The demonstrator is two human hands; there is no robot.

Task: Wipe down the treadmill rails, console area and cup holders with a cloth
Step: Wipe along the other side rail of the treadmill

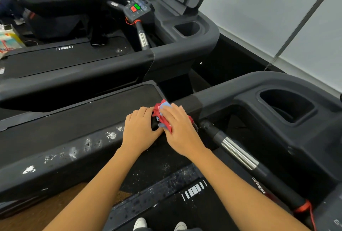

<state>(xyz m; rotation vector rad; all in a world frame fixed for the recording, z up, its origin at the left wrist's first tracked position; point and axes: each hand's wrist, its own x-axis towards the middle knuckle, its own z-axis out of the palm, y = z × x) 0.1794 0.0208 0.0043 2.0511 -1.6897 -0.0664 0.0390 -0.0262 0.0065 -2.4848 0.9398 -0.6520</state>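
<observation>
On the black plastic rail (74, 149) running near-left to far-right, the left hand (140, 129) grips a bunched red-and-blue cloth (162, 118); the right hand (178, 129) presses it, fingers flat.

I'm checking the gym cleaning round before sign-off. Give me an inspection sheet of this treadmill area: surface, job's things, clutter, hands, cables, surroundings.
Surface: the left rail carries white splotches along its top.
Job's things: a red and blue cloth is bunched on the rail's front end; nothing seen in the cup holder to the right.
Clutter: blurred packages on the floor, far left.
Hands: the right hand presses flat on the cloth; the left hand rests on the rail beside it with fingers bent, grip unclear.
Cables: a red cord at the near end of the handlebar.
Surroundings: a neighbouring treadmill to the left; a pale wall behind.
</observation>
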